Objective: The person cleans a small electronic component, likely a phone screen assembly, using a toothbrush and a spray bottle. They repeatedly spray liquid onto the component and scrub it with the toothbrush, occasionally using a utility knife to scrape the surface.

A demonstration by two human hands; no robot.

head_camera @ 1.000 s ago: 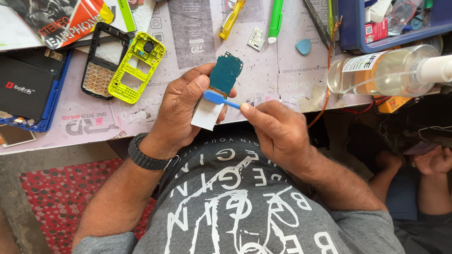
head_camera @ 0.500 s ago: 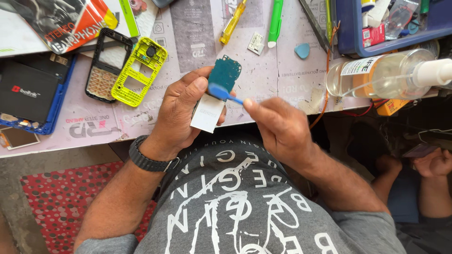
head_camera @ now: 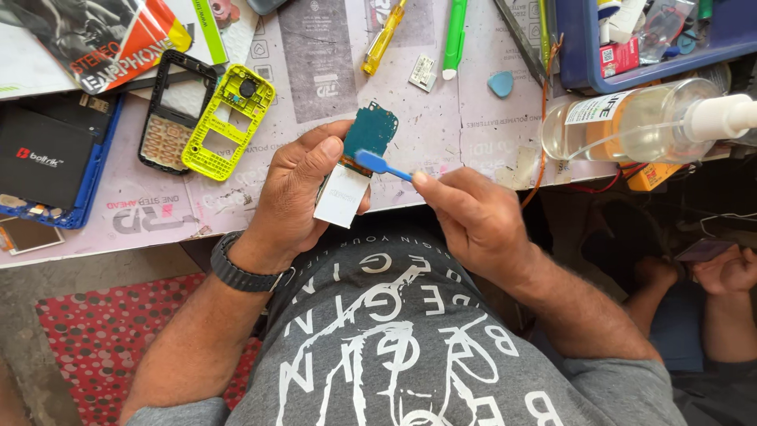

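Note:
My left hand point(head_camera: 296, 193) grips a small teal circuit board point(head_camera: 371, 130) with a white panel point(head_camera: 341, 197) hanging at its lower end, held above the table's near edge. My right hand point(head_camera: 473, 217) pinches a blue brush point(head_camera: 378, 162), whose head rests on the board's lower part. A black band is on my left wrist.
A yellow phone frame point(head_camera: 229, 122) and a black keypad frame point(head_camera: 169, 110) lie to the left. A clear spray bottle point(head_camera: 631, 122), a blue tray point(head_camera: 654, 31), a yellow screwdriver point(head_camera: 384, 38), a green pen point(head_camera: 454, 35) and a blue pick point(head_camera: 500, 83) sit behind. Another person's hand point(head_camera: 725, 268) is at right.
The brush head has slid along the circuit board's lower part in short strokes. My left hand keeps the board in about the same place.

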